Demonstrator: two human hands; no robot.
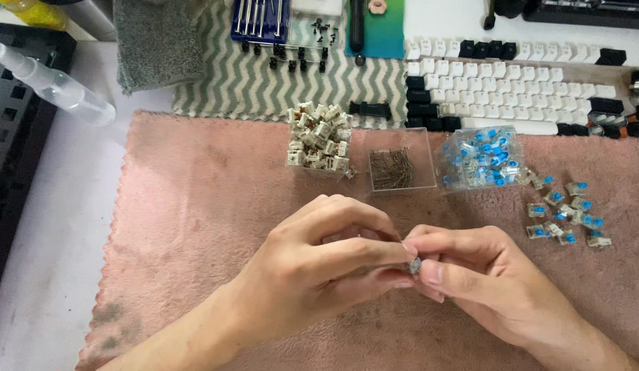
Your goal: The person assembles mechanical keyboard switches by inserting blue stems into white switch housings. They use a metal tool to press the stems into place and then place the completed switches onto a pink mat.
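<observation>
Small switch part (415,265), pinched betw. both hands
L hand (319,264) & R hand (484,275) fingers closed on it, above pink cloth (196,206).

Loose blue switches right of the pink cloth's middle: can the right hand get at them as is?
Probably yes. The loose blue switches lie bare on the pink cloth, nothing between them and the right hand, though its fingertips, with the left hand, pinch a small part.

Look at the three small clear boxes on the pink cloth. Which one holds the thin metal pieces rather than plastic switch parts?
The middle box: it holds dark, thin metal pieces. The left box is heaped with cream-white parts, and the right box holds clear parts with blue.
</observation>
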